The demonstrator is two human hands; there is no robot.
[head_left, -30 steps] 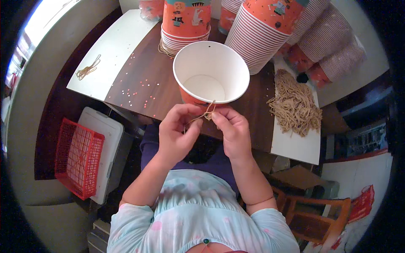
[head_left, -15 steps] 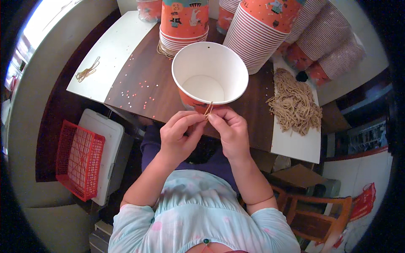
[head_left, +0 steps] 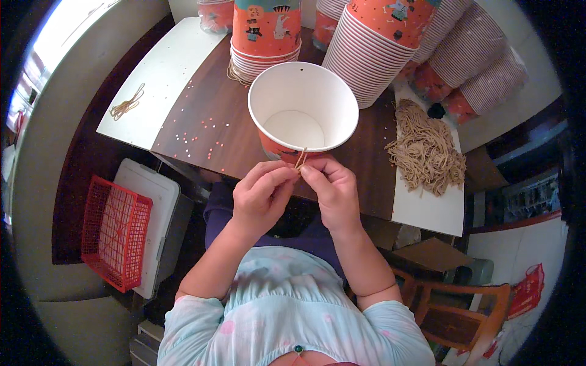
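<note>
A large paper bucket [head_left: 302, 97], white inside and orange outside, stands before me on the brown table with its mouth tilted toward me. One small dark hole shows in its far wall, close under the rim. At its near rim a tan cord [head_left: 301, 160] comes up in a thin loop. My left hand [head_left: 264, 190] pinches the cord between thumb and fingers. Right beside it my right hand [head_left: 329, 188] is closed on the same cord, thumb uppermost. Where the cord meets the bucket's near wall is hidden behind my fingers.
A pile of tan cords [head_left: 426, 149] lies at the table's right end. Nested orange buckets [head_left: 372, 52] stand at the back, with more wrapped stacks at the far right. Small paper dots [head_left: 204, 137] and a few loose cords [head_left: 128, 102] lie leftward. A red basket [head_left: 119, 232] is below left.
Both hands stay at the bucket's near rim with the cord pinched. My fingers have shifted only slightly, and the cord's loop looks a little narrower.
</note>
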